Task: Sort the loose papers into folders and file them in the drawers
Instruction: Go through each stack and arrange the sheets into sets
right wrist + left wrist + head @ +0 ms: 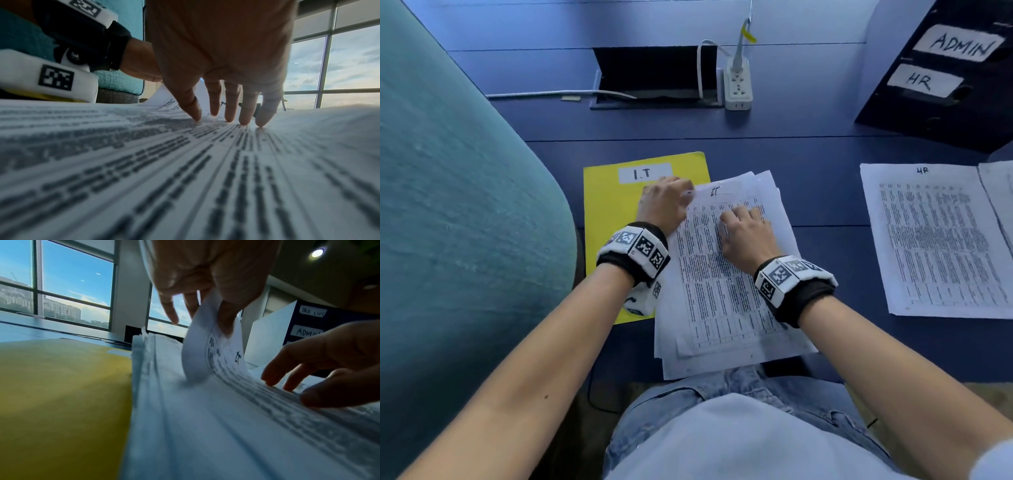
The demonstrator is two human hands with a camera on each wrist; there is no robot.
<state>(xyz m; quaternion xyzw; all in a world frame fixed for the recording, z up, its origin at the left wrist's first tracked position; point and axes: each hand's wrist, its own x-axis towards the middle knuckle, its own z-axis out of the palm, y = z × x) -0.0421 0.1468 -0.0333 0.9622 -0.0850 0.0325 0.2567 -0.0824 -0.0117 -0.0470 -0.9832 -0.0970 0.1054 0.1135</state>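
Observation:
A stack of printed white papers (726,291) lies on the blue desk in front of me, its top sheet marked "IT". A yellow folder (613,205) labelled "I.T" lies under its left side. My left hand (666,202) pinches the top sheet's upper left corner (213,344) and curls it up off the stack. My right hand (746,236) presses flat on the stack with straight fingers (244,112), fingertips down on the print. A black drawer unit (941,75) with labels "ADMIN" and "HR" stands at the back right.
A second pile of printed papers (935,240) headed "HR" lies on the right of the desk. A white power strip (738,85) and an open cable hatch (654,75) sit at the back. A teal chair back (448,205) fills the left side.

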